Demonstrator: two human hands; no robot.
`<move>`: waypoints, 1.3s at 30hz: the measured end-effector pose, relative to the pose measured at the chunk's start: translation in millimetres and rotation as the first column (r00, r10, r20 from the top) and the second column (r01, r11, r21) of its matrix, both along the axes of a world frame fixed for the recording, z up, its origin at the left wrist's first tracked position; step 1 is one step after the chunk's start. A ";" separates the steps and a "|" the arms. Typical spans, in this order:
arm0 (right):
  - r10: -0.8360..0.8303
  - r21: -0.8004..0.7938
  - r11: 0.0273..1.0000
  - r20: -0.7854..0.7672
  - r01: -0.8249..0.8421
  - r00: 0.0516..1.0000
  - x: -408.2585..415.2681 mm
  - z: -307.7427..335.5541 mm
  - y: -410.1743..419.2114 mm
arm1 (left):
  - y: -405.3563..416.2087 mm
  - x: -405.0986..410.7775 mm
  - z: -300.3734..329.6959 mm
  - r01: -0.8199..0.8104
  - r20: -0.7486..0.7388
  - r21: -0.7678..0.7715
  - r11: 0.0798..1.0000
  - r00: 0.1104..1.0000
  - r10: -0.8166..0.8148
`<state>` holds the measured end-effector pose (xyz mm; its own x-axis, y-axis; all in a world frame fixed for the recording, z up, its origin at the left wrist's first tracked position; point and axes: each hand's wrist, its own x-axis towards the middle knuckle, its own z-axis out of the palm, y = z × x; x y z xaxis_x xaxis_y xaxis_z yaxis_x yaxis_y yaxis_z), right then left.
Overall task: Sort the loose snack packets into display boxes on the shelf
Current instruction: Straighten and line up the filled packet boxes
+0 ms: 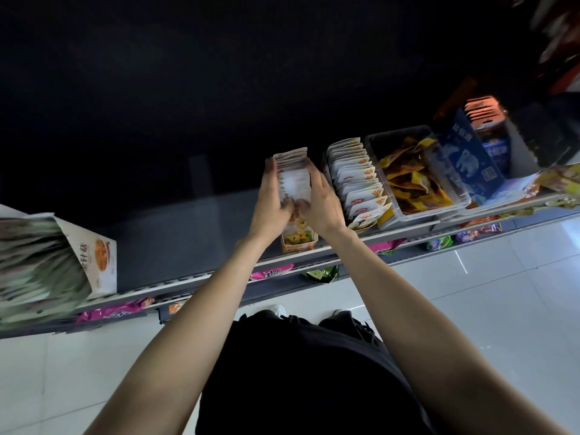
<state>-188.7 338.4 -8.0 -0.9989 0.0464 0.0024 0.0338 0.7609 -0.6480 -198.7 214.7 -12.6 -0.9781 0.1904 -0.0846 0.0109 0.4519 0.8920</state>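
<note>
Beneath both hands, the shelf (194, 233) carries a narrow display box (298, 241) in which a row of white snack packets (293, 177) is stood on edge. To the right of the hands a second filled box (357, 183) and a clear tub (411, 171) of yellow packets are set. The row is squeezed between the left hand (270, 202) and the right hand (320, 199), fingers curled round its sides. By judgement, the packets are best kept squared and upright, then pressed down evenly so none is left tilted.
</note>
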 end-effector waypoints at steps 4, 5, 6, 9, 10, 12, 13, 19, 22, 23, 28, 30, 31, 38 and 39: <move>-0.016 -0.024 1.000 0.004 0.016 1.000 0.2 -1.5 -4.0 | -4.4 -5.6 2.3 -0.048 -0.147 -0.110 0.993 0.989 0.032; -0.020 -0.038 0.999 0.017 0.021 1.000 0.6 -1.5 -3.8 | -6.7 -11.2 4.1 -0.037 -0.140 -0.086 0.996 0.990 0.025; -0.027 -0.049 0.998 0.035 0.028 0.999 0.6 -1.4 -3.8 | -9.1 -16.7 5.9 -0.043 -0.125 -0.045 0.998 0.992 0.037; -0.019 -0.055 0.998 0.036 0.021 0.999 -3.7 -0.3 -3.6 | -14.0 -29.2 10.6 -0.176 -0.131 0.045 0.983 0.975 0.180; -0.011 -0.066 0.998 0.032 0.013 0.999 -5.7 -0.1 -3.9 | -14.8 -32.2 11.7 -0.217 -0.163 0.022 0.976 0.962 0.218; -0.004 -0.089 0.996 0.033 0.006 0.999 -7.9 -0.2 -4.2 | -16.0 -38.3 13.0 -0.239 -0.222 -0.041 0.970 0.949 0.224; -0.007 -0.094 0.996 0.030 0.010 1.000 -8.2 0.0 -3.9 | -16.4 -42.4 13.8 -0.218 -0.241 -0.082 0.972 0.951 0.193; -0.041 -0.079 0.996 0.007 0.042 0.999 -6.1 0.1 -2.5 | -16.9 -62.0 19.4 -0.129 -0.250 -0.377 0.917 0.968 0.033; -0.064 -0.053 0.996 0.005 0.065 0.998 -5.2 1.9 -2.9 | -19.3 -59.2 19.4 -0.052 -0.171 -0.446 0.894 0.985 -0.028; -0.072 -0.033 0.997 0.001 0.072 0.997 -6.1 2.5 -2.5 | -20.0 -56.5 19.6 -0.027 -0.155 -0.445 0.895 0.987 -0.047; -0.087 0.060 0.994 -0.078 0.092 0.993 -2.8 2.6 -1.0 | -28.2 -35.8 11.8 -0.053 -0.309 -0.455 0.889 0.946 -0.102; -0.066 0.069 0.995 -0.092 0.072 0.994 1.2 -0.4 -1.1 | -31.8 -34.8 6.6 -0.064 -0.315 -0.475 0.878 0.944 -0.102; -0.049 0.077 0.996 -0.077 0.055 0.996 2.2 -1.9 -0.7 | -32.4 -35.8 4.4 -0.043 -0.288 -0.488 0.872 0.951 -0.114; -0.018 0.101 0.995 0.138 0.004 0.990 -14.1 6.4 -1.8 | -29.0 -23.5 12.8 -0.006 -0.467 -0.491 0.871 0.846 -0.257; -0.016 0.076 0.997 0.159 0.004 0.987 -16.5 8.6 -3.6 | -26.2 -19.9 9.5 0.046 -0.424 -0.590 0.806 0.832 -0.358</move>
